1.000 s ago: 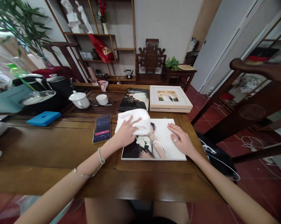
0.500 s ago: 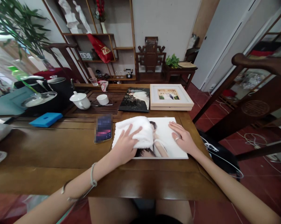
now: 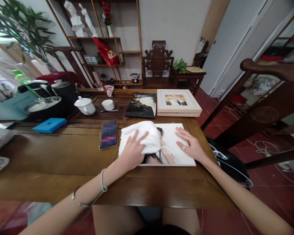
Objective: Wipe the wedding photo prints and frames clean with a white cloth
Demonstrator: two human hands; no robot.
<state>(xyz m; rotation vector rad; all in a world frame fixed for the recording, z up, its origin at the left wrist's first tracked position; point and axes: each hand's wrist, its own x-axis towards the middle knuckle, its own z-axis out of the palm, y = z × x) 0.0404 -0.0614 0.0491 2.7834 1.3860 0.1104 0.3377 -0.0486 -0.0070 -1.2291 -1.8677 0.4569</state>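
Observation:
A white fluffy towel (image 3: 152, 137) covers the left part of a photo panel (image 3: 177, 156), which lies flat on the wooden table and shows a printed picture with dark hair. My left hand (image 3: 133, 151) rests on top of the towel, fingers spread and pressing it down against the panel. On the panel's right side lies my right hand (image 3: 192, 147), flat with its fingers stretched out and a ring on one finger; it touches the white surface and holds nothing. The panel's left portion is hidden beneath the towel and my left hand.
Left of the towel lies a phone (image 3: 109, 134). Behind the panel are a dark photo panel (image 3: 134, 109) and a pale framed picture (image 3: 197, 107). A white teapot (image 3: 85, 106), a white cup (image 3: 108, 104) and a blue block (image 3: 49, 125) stand further left.
Both hands stay in nearly the same places. The towel's upper folds have shifted slightly under my left hand, and my right hand's fingers have spread a little. The camera view has moved slightly.

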